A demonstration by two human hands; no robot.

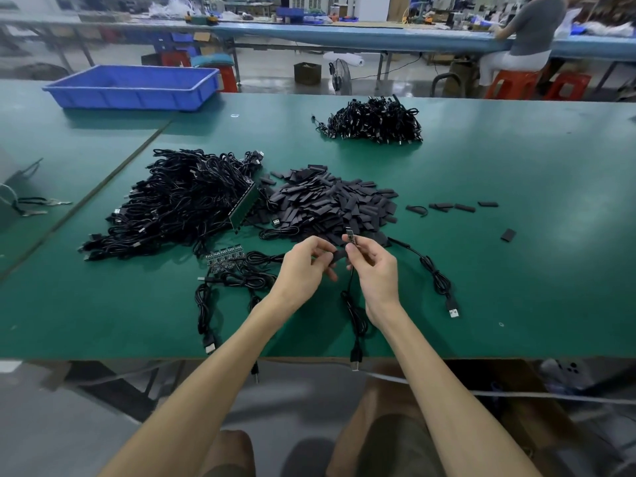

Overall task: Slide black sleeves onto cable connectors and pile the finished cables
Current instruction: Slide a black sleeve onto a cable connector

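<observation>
Connector point(349, 234) upright, black sleeve point(339, 254) just beside it at 8 o'clock (not yet on); sleeve heap point(330, 204) at 12 o'clock.

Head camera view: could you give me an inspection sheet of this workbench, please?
Surface: green table.
Job's things: sleeve pile at centre; cable heap to its left; smaller cable pile farther back.
Clutter: blue tray, circuit boards, stray sleeves.
Grippers: left hand pinches a sleeve; right hand pinches a connector.
Cables: loose cables near the front edge; a plug overhangs it.
Surroundings: seated person at another bench; red stools.
</observation>
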